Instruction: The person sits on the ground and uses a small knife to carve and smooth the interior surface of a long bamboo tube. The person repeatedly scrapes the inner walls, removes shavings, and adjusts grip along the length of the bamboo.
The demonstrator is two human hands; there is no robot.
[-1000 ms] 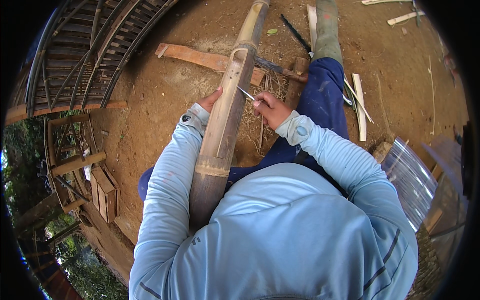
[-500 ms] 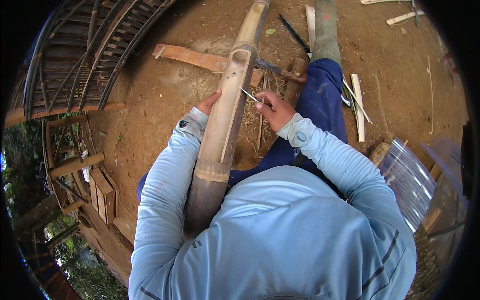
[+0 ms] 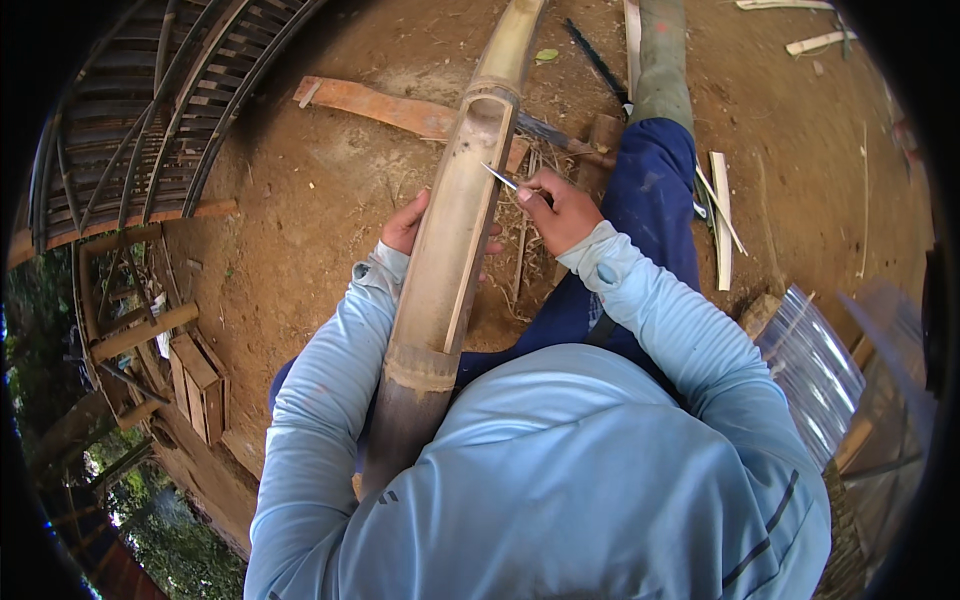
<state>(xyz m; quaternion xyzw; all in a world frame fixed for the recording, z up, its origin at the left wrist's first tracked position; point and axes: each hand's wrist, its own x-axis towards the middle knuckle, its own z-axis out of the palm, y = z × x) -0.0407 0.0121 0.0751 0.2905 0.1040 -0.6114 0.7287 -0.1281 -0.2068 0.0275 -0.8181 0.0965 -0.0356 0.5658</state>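
A thick bamboo pole (image 3: pixel 432 255) slants across my lap, its lower end against my left side and its far end beyond the top of the view. One section is cut open lengthwise, showing a pale hollow inside. My left hand (image 3: pixel 406 222) grips the pole from beneath, thumb on the left edge and fingertips showing at the right edge. In my right hand (image 3: pixel 562 212) is a small knife (image 3: pixel 500 178) with a thin pointed blade. Its tip lies over the opening near the right rim; whether it touches the bamboo I cannot tell.
A flat reddish board (image 3: pixel 375 107) lies on the dirt floor past the pole. Pale split strips (image 3: pixel 721 220) lie right of my leg. Clear corrugated sheets (image 3: pixel 810 370) stand at the right, a slatted bamboo structure (image 3: pixel 150 110) at upper left, and a wooden box (image 3: pixel 200 385) at the left.
My left hand has wrapped farther under the pole, so its fingertips now show on the right side. The knife, still in my right hand, has tilted slightly; the view has shifted a little.
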